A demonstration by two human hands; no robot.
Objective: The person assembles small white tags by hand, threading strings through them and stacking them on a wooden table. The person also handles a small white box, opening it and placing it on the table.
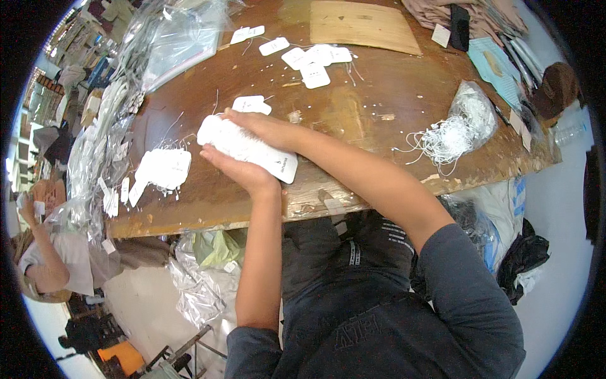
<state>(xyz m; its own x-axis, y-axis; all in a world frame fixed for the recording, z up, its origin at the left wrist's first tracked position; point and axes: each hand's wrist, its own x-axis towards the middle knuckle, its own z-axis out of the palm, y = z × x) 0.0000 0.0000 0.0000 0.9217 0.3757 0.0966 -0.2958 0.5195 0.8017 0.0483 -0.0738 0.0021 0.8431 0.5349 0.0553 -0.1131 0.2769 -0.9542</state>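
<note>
A thick stack of white hang tags (228,137) lies on its edge just above the worn brown table (379,101), pressed between my two hands. My left hand (245,172) cups its near side, fingers closed along it. From the far side, my right hand (268,131) wraps over the stack with its fingers bent round the top. One tag's printed face shows at the stack's right end. Beyond my right hand lie a few loose white tags (252,103). To the left, a pile of white tags with strings (165,168) rests on the table.
More tags (315,74) and a thin wooden board (363,26) lie at the far side. A plastic bag spilling white strings (472,117) sits at right. Clear plastic bags (186,47) line the left. Another person (53,262) is beyond the table's left end.
</note>
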